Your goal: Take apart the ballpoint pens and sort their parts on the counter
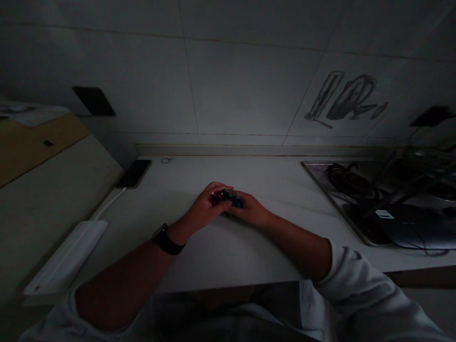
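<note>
Both my hands come together over the middle of the white counter [199, 266], wrapped around a cluster of small dark pieces with red, white and blue ends [221, 195]. They look like a bunch of pens, but the dim light hides their exact kind. My left hand [206, 202] closes on the red-ended side, with its thumb across the front. On the blue-ended side, my right hand [251, 209] is closed too. The palms and fingers cover much of the cluster. A dark watch [167, 240] is on my left wrist.
A phone [134, 174] lies at the counter's back left, with a white cable running to a white power strip [67, 259]. A small ring [166, 160] rests near the wall. To the right, a metal-rimmed recess [329, 209] holds coiled dark cable [347, 180] and a dark flat device [416, 223].
</note>
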Tool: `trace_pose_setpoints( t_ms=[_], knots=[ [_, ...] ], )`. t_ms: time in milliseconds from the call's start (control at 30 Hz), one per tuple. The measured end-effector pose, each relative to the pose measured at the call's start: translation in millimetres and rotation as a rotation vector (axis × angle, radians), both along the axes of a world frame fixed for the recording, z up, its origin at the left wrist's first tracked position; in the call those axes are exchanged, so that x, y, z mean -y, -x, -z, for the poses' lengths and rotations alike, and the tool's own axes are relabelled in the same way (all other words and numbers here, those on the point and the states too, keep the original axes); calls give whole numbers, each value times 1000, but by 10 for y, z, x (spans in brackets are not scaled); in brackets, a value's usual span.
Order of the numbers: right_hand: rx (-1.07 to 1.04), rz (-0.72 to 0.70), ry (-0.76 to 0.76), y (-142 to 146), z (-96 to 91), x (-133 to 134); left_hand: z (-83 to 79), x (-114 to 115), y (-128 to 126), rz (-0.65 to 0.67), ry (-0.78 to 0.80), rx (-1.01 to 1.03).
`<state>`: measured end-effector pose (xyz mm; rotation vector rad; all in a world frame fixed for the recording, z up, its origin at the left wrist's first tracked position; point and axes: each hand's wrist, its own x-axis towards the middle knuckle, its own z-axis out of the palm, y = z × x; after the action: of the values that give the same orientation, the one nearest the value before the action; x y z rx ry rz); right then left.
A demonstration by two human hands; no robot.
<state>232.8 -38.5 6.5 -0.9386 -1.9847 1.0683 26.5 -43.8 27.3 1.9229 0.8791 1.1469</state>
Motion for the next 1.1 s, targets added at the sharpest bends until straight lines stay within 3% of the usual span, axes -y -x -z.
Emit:
trace_pose_setpoints(
  t_ms=[167,400,600,767,933,1100],
  knots=[
    [20,-16,-32,-6,-10,-18,44,-13,1,20,31,7],
    [13,-31,5,26,-7,25,-26,24,12,82,5,16],
    [15,-74,-4,-6,-12,-12,34,11,25,31,95,4],
    [88,-117,-93,-86,-50,-43,13,18,33,61,119,6],
    [178,-62,-102,-123,-37,-67,37,-6,25,102,61,26],
    [194,-58,-100,-96,-8,-53,75,-19,18,95,130,29]
  ],
)
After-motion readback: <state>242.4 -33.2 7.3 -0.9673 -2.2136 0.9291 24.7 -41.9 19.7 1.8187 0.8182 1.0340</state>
